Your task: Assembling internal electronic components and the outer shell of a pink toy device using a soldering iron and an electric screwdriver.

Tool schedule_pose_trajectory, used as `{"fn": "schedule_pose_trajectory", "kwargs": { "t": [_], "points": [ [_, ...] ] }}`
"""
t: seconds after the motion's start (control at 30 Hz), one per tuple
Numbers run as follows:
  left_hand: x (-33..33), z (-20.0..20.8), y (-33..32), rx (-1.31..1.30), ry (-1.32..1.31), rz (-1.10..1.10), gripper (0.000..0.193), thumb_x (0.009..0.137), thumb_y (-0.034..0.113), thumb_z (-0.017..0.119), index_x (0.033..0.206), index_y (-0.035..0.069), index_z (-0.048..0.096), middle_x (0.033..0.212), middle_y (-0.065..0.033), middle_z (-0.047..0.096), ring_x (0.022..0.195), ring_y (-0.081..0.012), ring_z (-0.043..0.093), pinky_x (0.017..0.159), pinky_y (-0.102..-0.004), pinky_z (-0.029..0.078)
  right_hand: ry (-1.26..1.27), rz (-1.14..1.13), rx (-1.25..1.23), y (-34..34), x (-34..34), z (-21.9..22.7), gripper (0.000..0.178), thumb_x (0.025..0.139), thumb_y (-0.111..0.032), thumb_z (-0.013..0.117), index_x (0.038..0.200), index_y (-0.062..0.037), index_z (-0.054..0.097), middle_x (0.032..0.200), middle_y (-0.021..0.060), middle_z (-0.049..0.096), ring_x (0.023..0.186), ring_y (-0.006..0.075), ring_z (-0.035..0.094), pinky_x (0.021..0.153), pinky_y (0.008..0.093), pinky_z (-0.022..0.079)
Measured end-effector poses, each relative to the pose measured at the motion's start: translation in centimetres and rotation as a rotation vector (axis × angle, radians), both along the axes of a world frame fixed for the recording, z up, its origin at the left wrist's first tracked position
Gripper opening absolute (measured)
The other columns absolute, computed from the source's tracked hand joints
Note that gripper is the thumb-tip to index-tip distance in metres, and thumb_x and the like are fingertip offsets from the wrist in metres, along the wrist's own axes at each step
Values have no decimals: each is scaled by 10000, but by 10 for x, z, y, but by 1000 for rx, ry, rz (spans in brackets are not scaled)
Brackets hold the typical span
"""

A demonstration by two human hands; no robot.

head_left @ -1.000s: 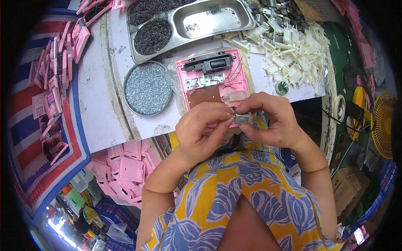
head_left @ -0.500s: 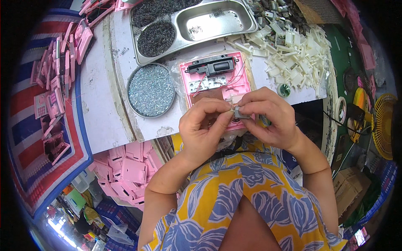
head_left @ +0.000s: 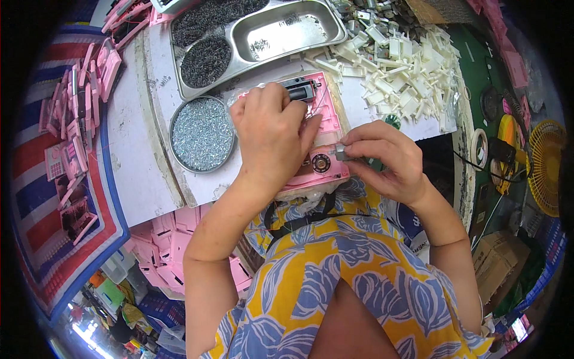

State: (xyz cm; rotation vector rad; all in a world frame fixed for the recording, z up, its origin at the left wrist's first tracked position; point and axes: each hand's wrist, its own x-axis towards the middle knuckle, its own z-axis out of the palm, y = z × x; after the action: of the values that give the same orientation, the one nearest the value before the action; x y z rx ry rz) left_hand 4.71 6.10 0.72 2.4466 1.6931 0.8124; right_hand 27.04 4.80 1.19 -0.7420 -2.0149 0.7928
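Note:
A pink plastic housing (head_left: 329,122) lies on the table in front of me, with a black part (head_left: 301,90) at its far end and thin wires beside it. Near its close end sits a round black part (head_left: 321,163). My left hand (head_left: 266,134) reaches over the housing's left side with fingers curled down into it. Its fingertips are hidden, and I cannot see what they grip. Between thumb and fingers of my right hand (head_left: 391,158) is a small grey block (head_left: 341,152), held just above the housing's right edge.
Left of the housing stands a round dish (head_left: 203,172) of small shiny screws. Behind is a steel tray (head_left: 287,37) with dark springs. White plastic parts (head_left: 406,72) are heaped at the back right. Pink covers (head_left: 170,245) lie below the table edge; a yellow fan (head_left: 545,167) stands far right.
My left hand has left the grey block and moved forward and left onto the housing. The right hand still pinches the block. The round black part now shows; the whole view has shifted slightly.

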Motion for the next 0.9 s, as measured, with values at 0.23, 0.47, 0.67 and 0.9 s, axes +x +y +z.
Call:
{"fn": "schedule_pose_trajectory", "kwargs": {
  "t": [0.23,0.47,0.67,0.9],
  "points": [
    [-5,-8,-1,-26,-241,-81,129,780,143,784,865,80,711,936,-61,552,918,-255,542,839,-400,376,-102,-64,77,11,5,3,323,677,0,835,972,-58,716,1003,70,722,914,273,596,810,359,498],
    [-28,-30,-31,-85,-587,145,68,880,20,685,937,0,654,1019,-119,580,951,-241,565,875,-343,441,-113,-32,-165,40,-14,-17,253,724,-66,820,965,-88,743,980,24,733,965,247,571,866,347,480],
    [-30,-32,-34,-38,-543,135,115,814,36,723,910,46,662,988,-102,623,922,-271,585,870,-384,386,-211,-77,-233,52,-24,-18,216,722,-69,798,935,-72,760,973,31,739,971,240,571,891,353,484],
    [-29,-24,-30,-65,-630,69,108,806,50,755,889,50,687,930,-93,656,875,-262,613,830,-370,426,-281,-49,-208,57,-22,-21,187,722,-95,805,897,-73,744,970,37,726,949,255,563,868,368,483]
  ]
}}
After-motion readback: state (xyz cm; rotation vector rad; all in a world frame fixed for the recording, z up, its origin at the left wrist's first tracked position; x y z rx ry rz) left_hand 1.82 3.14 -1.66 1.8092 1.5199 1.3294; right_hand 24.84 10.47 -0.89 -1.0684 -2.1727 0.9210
